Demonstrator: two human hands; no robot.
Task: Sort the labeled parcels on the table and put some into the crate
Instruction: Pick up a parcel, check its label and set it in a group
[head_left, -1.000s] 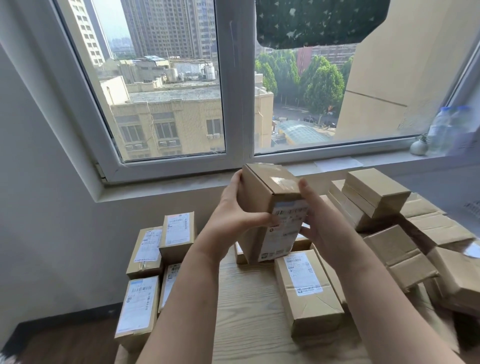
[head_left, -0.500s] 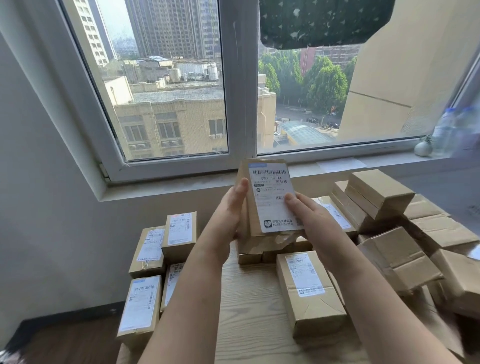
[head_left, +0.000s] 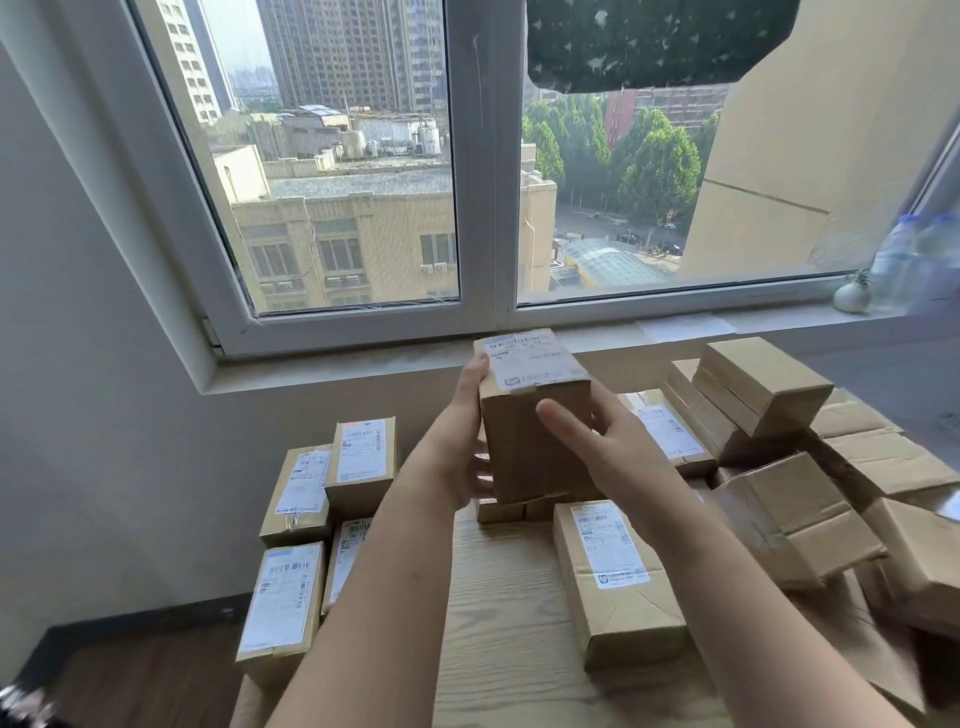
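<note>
Box held up, both hands.
I see left hand, right hand clamped on it; label up, long axis seems to point at window.

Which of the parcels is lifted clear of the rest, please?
The parcel between the left hand and right hand, label on top; all others lie set down.

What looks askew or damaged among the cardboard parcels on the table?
The brown cardboard boxes at the right lie jumbled and tilted, some creased; the white-labelled parcels at the left sit in tidy rows.
</note>
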